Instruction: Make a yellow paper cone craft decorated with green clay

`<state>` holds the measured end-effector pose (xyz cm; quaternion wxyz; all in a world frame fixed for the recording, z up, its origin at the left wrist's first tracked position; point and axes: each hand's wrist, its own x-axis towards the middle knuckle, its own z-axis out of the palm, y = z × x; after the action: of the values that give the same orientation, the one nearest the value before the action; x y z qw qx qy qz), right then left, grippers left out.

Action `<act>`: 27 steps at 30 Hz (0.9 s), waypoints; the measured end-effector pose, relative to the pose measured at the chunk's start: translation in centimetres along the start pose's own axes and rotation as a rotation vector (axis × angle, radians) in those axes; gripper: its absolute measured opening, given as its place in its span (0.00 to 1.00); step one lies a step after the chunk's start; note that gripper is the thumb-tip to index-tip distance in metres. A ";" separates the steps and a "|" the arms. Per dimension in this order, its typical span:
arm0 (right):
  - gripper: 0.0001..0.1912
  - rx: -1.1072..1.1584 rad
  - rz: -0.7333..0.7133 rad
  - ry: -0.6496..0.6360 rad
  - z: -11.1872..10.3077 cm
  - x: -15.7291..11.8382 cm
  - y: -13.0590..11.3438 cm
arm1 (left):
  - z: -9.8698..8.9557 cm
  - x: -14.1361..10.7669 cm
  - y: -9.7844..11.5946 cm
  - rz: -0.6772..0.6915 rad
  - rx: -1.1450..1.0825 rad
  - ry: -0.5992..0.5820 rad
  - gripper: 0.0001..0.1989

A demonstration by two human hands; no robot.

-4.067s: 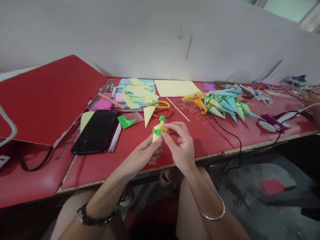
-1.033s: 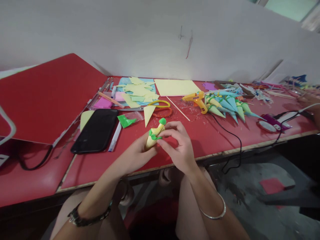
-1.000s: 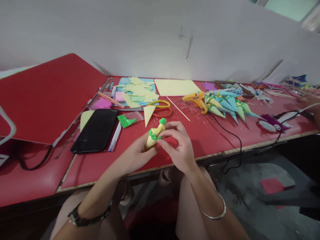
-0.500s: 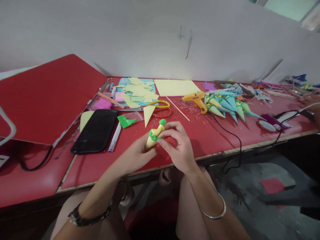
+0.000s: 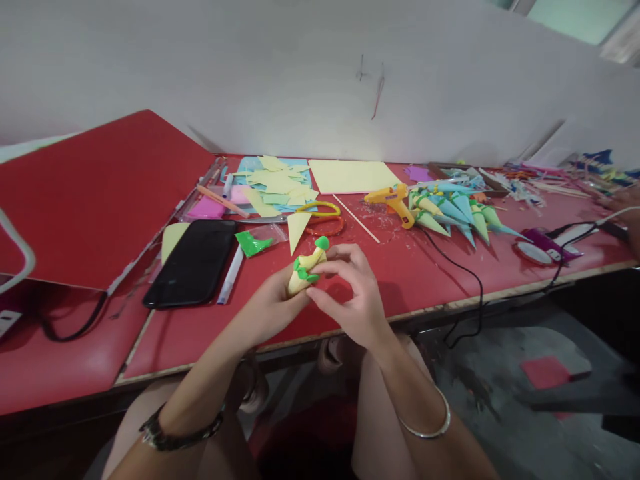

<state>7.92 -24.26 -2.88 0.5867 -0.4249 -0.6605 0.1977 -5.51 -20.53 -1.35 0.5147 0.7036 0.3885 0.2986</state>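
Note:
Above the table's front edge, my left hand [image 5: 273, 303] is closed around a small yellow paper cone [image 5: 296, 285]. Green clay leaves [image 5: 305, 272] ring the cone's upper part. Out of it rises a curved yellow clay piece [image 5: 313, 257] with a rounded green tip [image 5: 322, 243]. My right hand [image 5: 355, 293] has its thumb and index finger curled against the right side of the cone and its green clay; the exact contact is partly hidden. Just beyond lies a flat yellow paper triangle [image 5: 298, 231], beside an opened packet of green clay [image 5: 254, 244].
A black phone [image 5: 191, 264] and a pen [image 5: 231, 275] lie left. Behind are scissors [image 5: 320, 209], paper scraps [image 5: 275, 180] and a thin stick [image 5: 356, 217]. A yellow glue gun [image 5: 393, 200] with its cord and several finished cones [image 5: 455, 208] lie right. Another person's hand [image 5: 625, 200] shows far right.
The cone has tipped slightly left in my left hand. My right thumb has slid down and left, off the green clay toward the cone's side, showing more of the green leaves.

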 end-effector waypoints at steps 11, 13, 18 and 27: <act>0.07 0.037 0.108 0.185 0.0 0.4 0.8 | -0.4 0.7 -1.1 -0.108 -0.255 0.273 0.07; 0.07 -0.006 0.132 0.155 -0.2 0.7 1.0 | -0.5 0.7 -1.0 -0.097 -0.321 0.285 0.08; 0.07 -0.141 0.140 -0.129 -0.4 1.2 0.9 | -1.6 1.0 -1.1 -0.010 -0.326 0.417 0.12; 0.09 -0.361 0.110 -0.356 1.2 6.9 1.9 | -2.6 1.6 -2.1 -0.030 -0.164 0.591 0.16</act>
<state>7.79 -17.46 -0.45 0.3642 -0.5165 -0.7538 0.1801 -7.31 -17.48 -2.61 0.4388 0.5364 0.5064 0.5131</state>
